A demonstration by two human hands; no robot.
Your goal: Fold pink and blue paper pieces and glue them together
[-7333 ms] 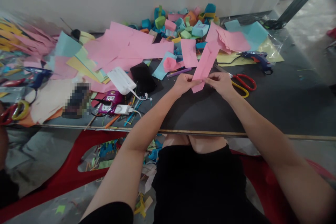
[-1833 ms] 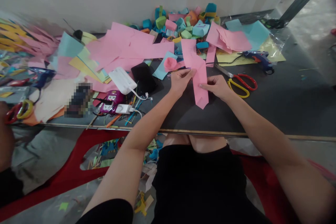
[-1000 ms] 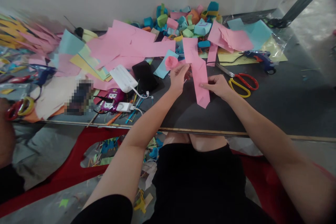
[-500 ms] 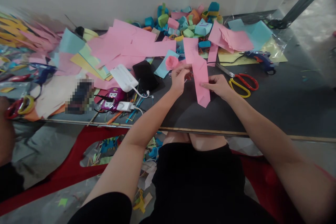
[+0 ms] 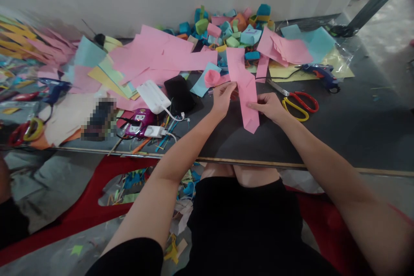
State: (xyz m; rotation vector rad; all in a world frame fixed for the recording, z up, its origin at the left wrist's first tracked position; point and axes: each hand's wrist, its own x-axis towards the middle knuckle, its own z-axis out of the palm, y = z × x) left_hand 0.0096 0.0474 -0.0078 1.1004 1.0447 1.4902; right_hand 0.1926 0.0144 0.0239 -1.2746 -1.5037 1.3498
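Observation:
A long folded strip of pink paper (image 5: 248, 95) hangs tilted in front of me over the dark table. My right hand (image 5: 269, 107) pinches its right edge, thumb on the front and fingers behind. At the strip's left edge is my left hand (image 5: 224, 95), thumb and fingertips pressed together; the strip's side is between or right beside them. A rolled pink paper piece (image 5: 212, 78) lies on a blue sheet just beyond my left hand. Scissors (image 5: 297, 101) with one red and one yellow handle lie to the right of my right hand.
Pink sheets (image 5: 155, 49) and small folded paper shapes (image 5: 226, 30) cover the back of the table. A blue glue gun (image 5: 321, 75) lies at the right. Left of my arm are a white power bank (image 5: 153, 96), a black phone-like object (image 5: 179, 93) and a purple power socket (image 5: 142, 120).
My left fingertips have closed up slightly along the strip's left edge. My right hand and the strip have barely moved. At far left, another person's hand has drawn away from the other scissors.

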